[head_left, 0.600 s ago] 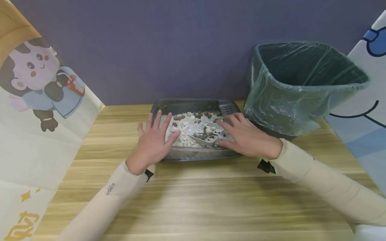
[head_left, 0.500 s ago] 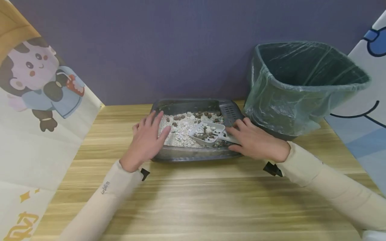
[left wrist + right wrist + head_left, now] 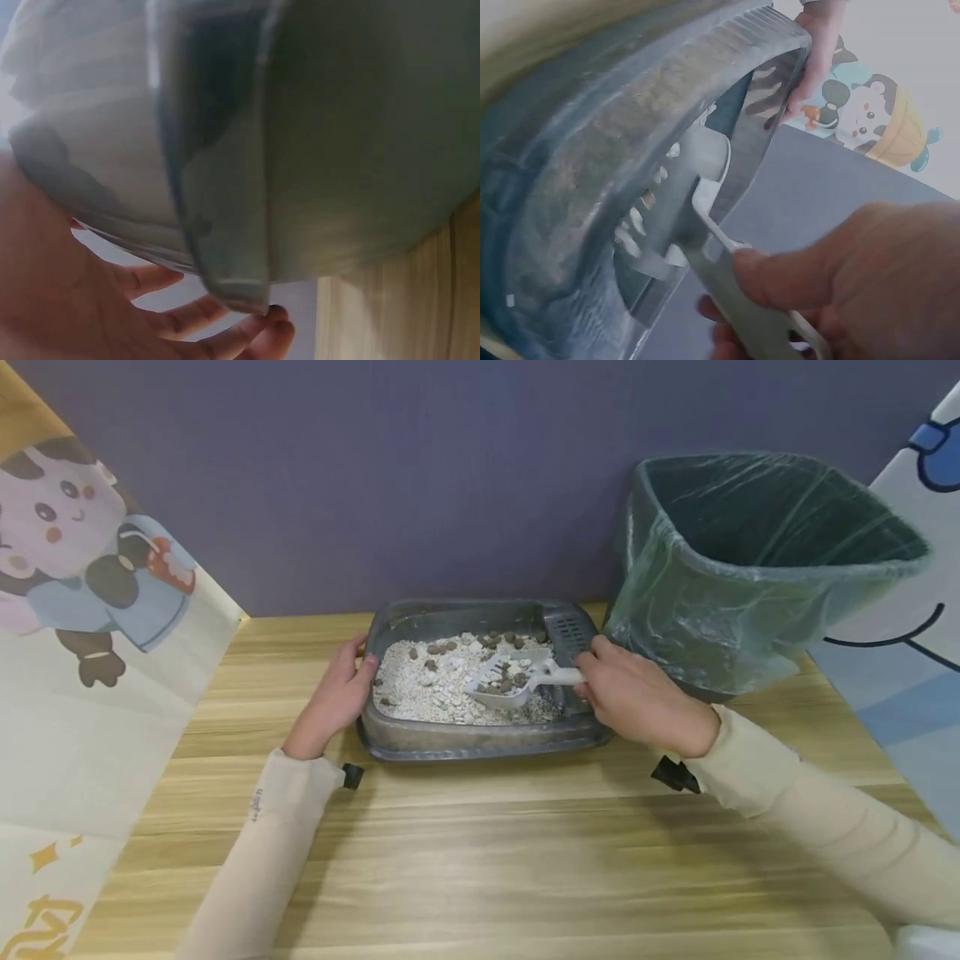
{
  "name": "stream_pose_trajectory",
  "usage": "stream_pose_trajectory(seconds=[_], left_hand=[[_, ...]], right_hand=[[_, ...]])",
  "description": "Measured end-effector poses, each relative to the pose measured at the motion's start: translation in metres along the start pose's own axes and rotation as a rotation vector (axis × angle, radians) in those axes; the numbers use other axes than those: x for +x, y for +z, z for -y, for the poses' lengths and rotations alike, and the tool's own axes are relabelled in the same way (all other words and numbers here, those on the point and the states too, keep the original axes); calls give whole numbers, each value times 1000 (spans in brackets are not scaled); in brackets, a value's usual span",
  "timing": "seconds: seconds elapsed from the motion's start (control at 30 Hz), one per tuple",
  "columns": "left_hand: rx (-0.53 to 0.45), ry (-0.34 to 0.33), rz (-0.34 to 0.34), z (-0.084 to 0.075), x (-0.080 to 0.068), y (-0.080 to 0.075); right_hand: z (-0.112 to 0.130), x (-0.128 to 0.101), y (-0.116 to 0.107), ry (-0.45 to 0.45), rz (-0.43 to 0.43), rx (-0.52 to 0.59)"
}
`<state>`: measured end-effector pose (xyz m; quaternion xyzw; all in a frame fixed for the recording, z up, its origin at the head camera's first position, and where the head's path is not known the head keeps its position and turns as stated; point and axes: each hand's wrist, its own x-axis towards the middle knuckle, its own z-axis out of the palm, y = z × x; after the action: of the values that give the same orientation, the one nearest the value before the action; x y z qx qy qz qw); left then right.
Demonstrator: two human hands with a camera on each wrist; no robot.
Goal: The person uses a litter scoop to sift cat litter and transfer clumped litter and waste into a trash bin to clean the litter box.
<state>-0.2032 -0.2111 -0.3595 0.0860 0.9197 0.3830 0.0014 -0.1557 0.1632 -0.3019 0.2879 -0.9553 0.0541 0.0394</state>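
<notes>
A grey litter box (image 3: 480, 739) holds pale litter (image 3: 420, 685) with brown lumps in it. My right hand (image 3: 637, 693) grips the handle of a white litter scoop (image 3: 558, 675), its thumb lying along the handle in the right wrist view. In the scoop's bowl, above the litter, lie several brown lumps and pale bits. My left hand (image 3: 333, 693) holds the box's left end, thumb at the rim and fingers outside. Its fingers (image 3: 195, 319) show beyond the box wall in the left wrist view.
A bin (image 3: 780, 572) lined with a thin green bag stands at the back right, close beside the litter box. The wooden table (image 3: 480, 852) ends at a dark blue-grey wall (image 3: 435, 485). Cartoon panels flank both sides.
My right hand has come down from hovering with spread fingers and taken the scoop's handle, lifting and tilting it slightly. My left hand has moved leftward from above the litter to the box's left rim.
</notes>
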Motion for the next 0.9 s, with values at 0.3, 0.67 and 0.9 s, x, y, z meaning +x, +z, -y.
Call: stream_pose_trajectory(seconds=[0.3, 0.67, 0.9], left_hand=[[-47, 9, -13, 2, 2, 3], [-20, -8, -22, 3, 3, 6], [-10, -8, -29, 4, 4, 6]], right_hand=[[14, 27, -11, -37, -225, 44], [16, 29, -44, -102, -344, 69], [4, 28, -67, -191, -206, -1]])
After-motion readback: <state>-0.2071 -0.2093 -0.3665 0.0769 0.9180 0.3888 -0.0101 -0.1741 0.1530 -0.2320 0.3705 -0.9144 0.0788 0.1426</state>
